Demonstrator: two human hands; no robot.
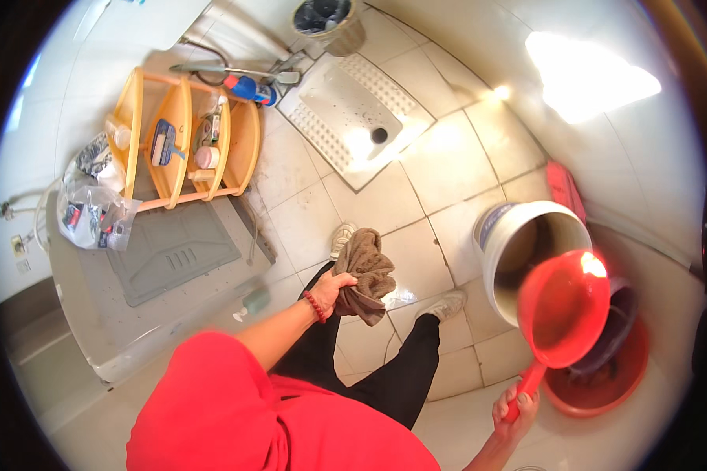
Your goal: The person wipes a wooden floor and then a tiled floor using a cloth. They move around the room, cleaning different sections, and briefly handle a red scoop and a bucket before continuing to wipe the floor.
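My left hand, with a red bead bracelet at the wrist, grips a bunched brown cloth in front of my legs. My right hand is closed around the handle of a red plastic dipper. The dipper's bowl is beside the mouth of a white bucket and partly covers it. Whether the dipper holds water I cannot tell. The bucket's inside looks dark. Below the dipper, a dark basin sits in a red-orange basin, both partly hidden.
A squat toilet is set in the tiled floor, near a lined waste bin and a blue bottle. At left, a yellow shelf rack and a plastic bag are at the washing machine. Red cloth lies by the wall.
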